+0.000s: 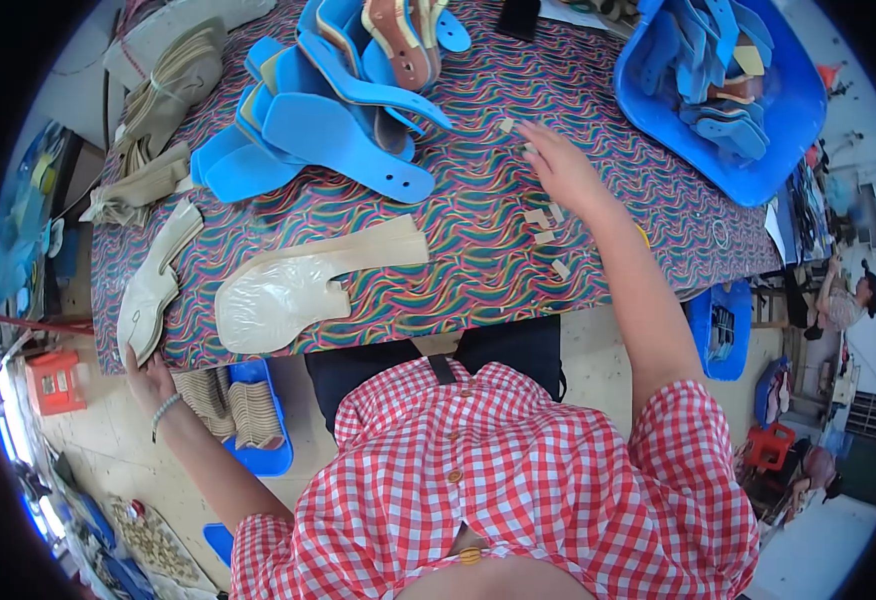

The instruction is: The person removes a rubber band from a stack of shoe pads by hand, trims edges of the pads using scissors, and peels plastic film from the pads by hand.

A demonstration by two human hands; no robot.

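The left hand (154, 385) touches the near end of the cream cutouts (153, 285) on the table (478, 290), grip unclear. The right hand (563, 172), fingers slightly bent, is beside small beige chips (506, 126), any hold unclear.

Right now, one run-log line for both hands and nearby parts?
left hand: touching near end of cream stack | right hand: at small beige pieces, grip unclear | blue insoles: heaped on patterned cloth
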